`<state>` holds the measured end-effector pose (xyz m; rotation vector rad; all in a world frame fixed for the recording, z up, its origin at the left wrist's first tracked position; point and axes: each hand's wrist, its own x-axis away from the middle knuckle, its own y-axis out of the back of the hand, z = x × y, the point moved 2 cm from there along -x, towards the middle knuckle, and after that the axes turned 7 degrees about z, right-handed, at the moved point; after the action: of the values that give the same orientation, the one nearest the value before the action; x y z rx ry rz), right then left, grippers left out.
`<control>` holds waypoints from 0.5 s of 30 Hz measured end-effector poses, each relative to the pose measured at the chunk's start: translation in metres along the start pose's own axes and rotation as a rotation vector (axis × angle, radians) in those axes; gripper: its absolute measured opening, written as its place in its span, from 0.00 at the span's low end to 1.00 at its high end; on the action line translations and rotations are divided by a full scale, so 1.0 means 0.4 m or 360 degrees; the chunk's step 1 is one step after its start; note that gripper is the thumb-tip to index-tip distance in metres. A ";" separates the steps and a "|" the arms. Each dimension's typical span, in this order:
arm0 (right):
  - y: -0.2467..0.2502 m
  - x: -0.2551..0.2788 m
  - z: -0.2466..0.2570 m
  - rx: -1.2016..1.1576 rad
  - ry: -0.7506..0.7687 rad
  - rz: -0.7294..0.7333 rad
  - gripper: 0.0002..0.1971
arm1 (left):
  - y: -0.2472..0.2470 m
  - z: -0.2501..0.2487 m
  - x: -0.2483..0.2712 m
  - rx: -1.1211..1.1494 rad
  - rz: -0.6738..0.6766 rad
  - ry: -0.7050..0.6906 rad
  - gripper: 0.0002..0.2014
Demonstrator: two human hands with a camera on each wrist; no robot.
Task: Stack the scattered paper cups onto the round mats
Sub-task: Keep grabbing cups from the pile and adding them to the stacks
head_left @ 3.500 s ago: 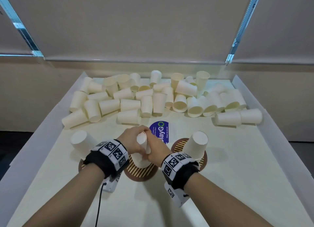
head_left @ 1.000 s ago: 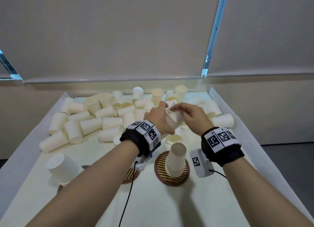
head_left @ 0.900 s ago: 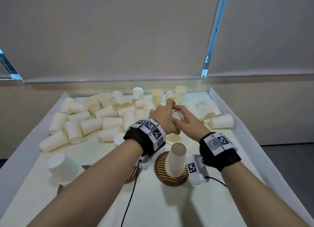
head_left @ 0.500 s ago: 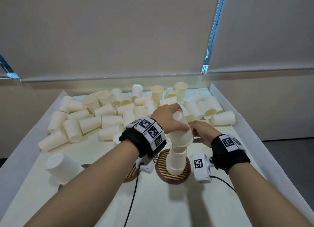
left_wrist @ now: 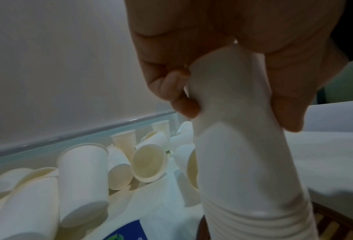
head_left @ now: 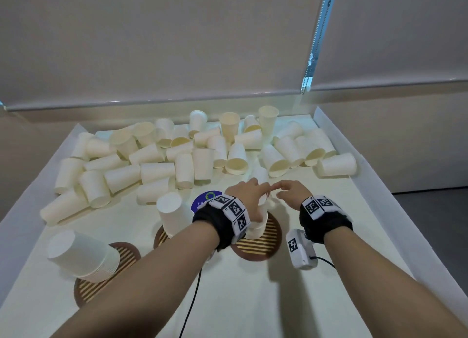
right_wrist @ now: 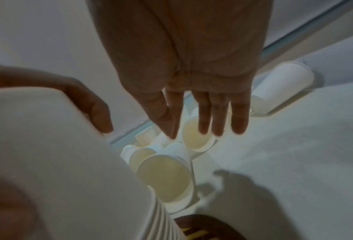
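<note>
Three round brown slatted mats lie near me, each bearing a stack of upturned white paper cups: left stack (head_left: 83, 256), middle stack (head_left: 172, 213), right stack (head_left: 257, 228) on the right mat (head_left: 266, 244). My left hand (head_left: 249, 198) grips the top cup of the right stack (left_wrist: 233, 146), fingers and thumb curled round it. My right hand (head_left: 288, 190) hovers just right of that stack with straight fingers (right_wrist: 204, 113), holding nothing. The right wrist view shows the stack (right_wrist: 69, 162) at the left. Much of the stack is hidden behind my left wrist in the head view.
Several loose cups (head_left: 202, 155) lie scattered across the back of the white table, some upright, most on their sides. Raised white side walls (head_left: 379, 198) border the table. A blue round sticker (head_left: 206, 198) sits behind the middle mat. A cable trails from my left wrist.
My left hand has lowered the cup it held onto the right mat's stack. My right hand has come off the cup and opened beside it.
</note>
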<state>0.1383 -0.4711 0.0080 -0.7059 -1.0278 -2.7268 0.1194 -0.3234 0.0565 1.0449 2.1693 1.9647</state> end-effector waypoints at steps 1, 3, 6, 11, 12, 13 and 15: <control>0.000 -0.011 -0.003 0.0012 -0.0029 -0.0040 0.19 | 0.004 0.006 -0.009 -0.0008 -0.0001 0.0005 0.26; 0.013 -0.032 -0.017 -0.0014 -0.0102 -0.0182 0.19 | 0.009 0.021 -0.024 -0.0017 0.0030 0.0019 0.30; 0.052 -0.067 -0.053 -0.0074 -0.0233 -0.0429 0.21 | 0.035 0.041 -0.038 0.0333 0.0052 0.0041 0.32; 0.139 -0.112 -0.104 -0.0123 -0.0349 -0.0731 0.22 | 0.103 0.105 -0.092 0.1373 -0.0301 0.0227 0.18; 0.158 -0.122 -0.115 -0.0131 -0.0374 -0.0796 0.22 | 0.107 0.124 -0.108 0.1290 -0.0299 0.0258 0.14; 0.177 -0.129 -0.126 -0.0135 -0.0401 -0.0855 0.22 | 0.107 0.142 -0.126 0.1142 -0.0279 0.0264 0.11; 0.214 -0.143 -0.145 -0.0145 -0.0420 -0.0950 0.23 | 0.098 0.167 -0.161 0.0812 -0.0220 0.0227 0.08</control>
<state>0.1916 -0.5755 -0.0070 -0.9163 -1.3629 -3.2627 0.2168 -0.2979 0.0524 0.7783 2.8224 1.5022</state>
